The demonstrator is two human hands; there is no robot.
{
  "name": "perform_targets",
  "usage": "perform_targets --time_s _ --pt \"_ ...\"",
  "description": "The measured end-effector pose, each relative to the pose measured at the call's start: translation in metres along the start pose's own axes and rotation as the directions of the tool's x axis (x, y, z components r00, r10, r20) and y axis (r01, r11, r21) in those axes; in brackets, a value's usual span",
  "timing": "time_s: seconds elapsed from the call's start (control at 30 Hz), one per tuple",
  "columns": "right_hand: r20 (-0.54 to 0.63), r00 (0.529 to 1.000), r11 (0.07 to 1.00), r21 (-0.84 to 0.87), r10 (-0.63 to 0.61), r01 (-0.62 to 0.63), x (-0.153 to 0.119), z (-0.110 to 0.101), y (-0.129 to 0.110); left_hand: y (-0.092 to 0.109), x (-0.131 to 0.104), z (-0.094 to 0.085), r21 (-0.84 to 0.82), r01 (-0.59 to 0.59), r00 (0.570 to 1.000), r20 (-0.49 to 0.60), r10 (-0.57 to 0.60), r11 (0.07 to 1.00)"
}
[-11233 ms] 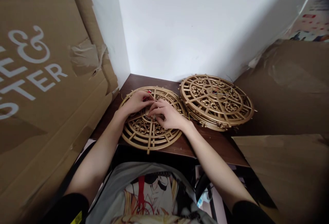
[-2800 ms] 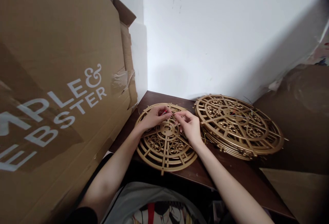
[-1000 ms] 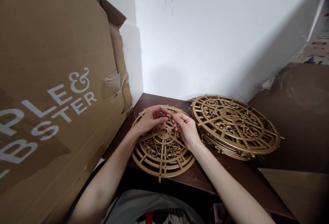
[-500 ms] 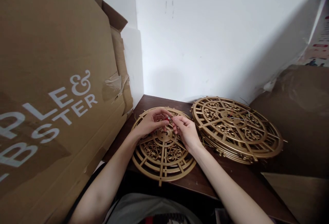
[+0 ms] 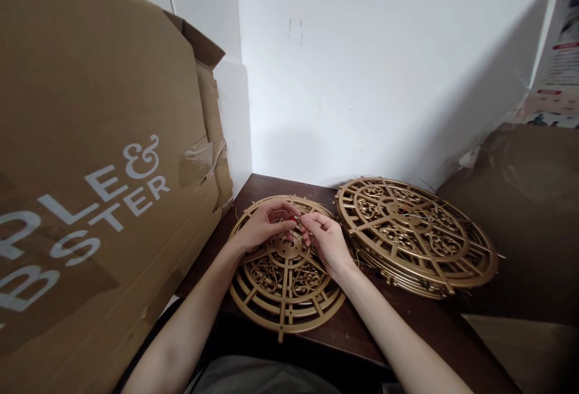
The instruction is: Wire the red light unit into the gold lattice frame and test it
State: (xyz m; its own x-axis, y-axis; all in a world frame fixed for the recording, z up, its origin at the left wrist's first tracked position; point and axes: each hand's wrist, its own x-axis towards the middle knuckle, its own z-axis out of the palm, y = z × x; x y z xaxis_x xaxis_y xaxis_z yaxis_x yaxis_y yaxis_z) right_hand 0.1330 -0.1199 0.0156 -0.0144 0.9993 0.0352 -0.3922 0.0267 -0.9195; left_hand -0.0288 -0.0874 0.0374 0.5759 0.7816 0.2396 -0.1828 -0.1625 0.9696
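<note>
A round gold openwork frame (image 5: 289, 315) lies on the dark brown table (image 5: 339, 336) in front of me. Above its centre my left hand (image 5: 271, 223) pinches a small red piece (image 5: 294, 218) between thumb and fingers. My right hand (image 5: 323, 237) meets it from the right, thumb and fingertips pressed together on something too small to make out. The fingertips of both hands are almost touching. Part of the frame's upper half is hidden behind my hands.
A stack of similar gold frames (image 5: 416, 237) with thin wires on top sits to the right. The large cardboard box (image 5: 113, 80) with white lettering stands at the left. Brown cardboard (image 5: 529, 213) is at the right, and a white wall (image 5: 362, 68) rises behind.
The whole view has shifted, so the frames and hands appear slightly lower. Both hands keep nearly the same pose over the frame.
</note>
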Motion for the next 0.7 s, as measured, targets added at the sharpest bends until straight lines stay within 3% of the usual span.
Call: perform_targets --time_s 0.7 --pt "-0.004 0.997 0.986 -0.151 -0.078 0.076 -0.0019 0.003 -0.0064 -0.005 -0.0002 -0.006 0.062 0.042 0.999 -0.014 -0.041 0.997"
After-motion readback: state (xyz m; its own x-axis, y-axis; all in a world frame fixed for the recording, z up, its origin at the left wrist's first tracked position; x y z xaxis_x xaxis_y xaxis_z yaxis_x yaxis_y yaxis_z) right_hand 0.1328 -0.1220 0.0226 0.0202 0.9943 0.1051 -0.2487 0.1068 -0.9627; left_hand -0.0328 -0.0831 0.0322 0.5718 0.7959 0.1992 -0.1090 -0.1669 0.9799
